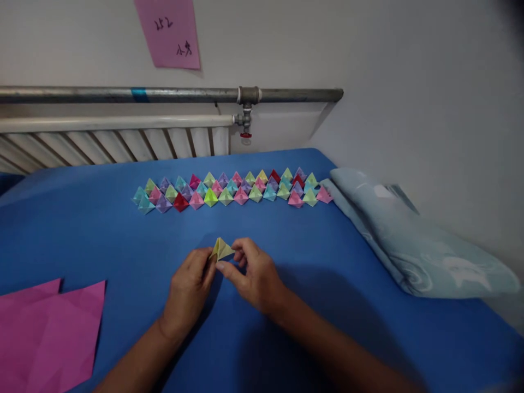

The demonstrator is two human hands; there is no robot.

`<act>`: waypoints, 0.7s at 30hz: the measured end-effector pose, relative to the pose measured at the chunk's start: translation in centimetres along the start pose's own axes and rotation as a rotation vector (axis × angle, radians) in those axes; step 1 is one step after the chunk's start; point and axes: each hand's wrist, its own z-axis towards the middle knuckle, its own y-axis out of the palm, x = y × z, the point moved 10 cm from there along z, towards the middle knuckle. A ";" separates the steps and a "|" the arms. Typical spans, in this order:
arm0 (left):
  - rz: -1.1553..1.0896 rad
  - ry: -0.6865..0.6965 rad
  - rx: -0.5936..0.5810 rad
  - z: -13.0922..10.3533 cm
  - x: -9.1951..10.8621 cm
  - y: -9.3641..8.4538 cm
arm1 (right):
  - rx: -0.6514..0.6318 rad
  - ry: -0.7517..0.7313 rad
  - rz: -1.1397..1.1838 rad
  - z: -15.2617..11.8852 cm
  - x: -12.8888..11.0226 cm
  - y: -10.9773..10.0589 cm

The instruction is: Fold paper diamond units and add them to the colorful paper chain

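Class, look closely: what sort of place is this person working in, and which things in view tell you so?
Probably a bedroom or dormitory: the blue sheet looks like a bed, a folded quilt lies along the wall, and a radiator with a pipe runs behind it.

Two bare hands (pixel 221 281) and forearms, sleeveless, no rings or watch

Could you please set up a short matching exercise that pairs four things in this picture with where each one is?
Things:
1. Small yellow-green folded paper shape
2. Rows of multicoloured folded paper shapes
3. Flat magenta paper sheets
4. Folded pale blue patterned fabric bundle

Places:
A. On the blue cover, near left
B. Along the right edge, by the wall
C. Between the fingertips of the left hand and right hand
D. Far side of the cover, before the white radiator

Pairs: 1-C, 2-D, 3-A, 4-B
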 end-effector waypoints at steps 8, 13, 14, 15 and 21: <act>0.000 0.031 0.015 -0.3 1.3 -0.1 | -0.091 0.005 -0.138 0.6 -0.6 1.5; 0.034 0.036 0.000 -0.5 1.4 0.1 | -0.103 0.022 -0.147 0.8 -0.3 2.1; 0.047 0.030 0.001 -0.5 1.3 0.1 | -0.104 0.014 -0.150 0.8 -0.4 2.3; 0.057 0.023 0.003 -0.4 1.2 0.1 | -0.102 -0.001 -0.157 0.8 -0.5 2.4; 0.092 0.020 0.023 -0.1 0.6 0.1 | -0.083 -0.053 -0.190 0.7 -0.7 2.5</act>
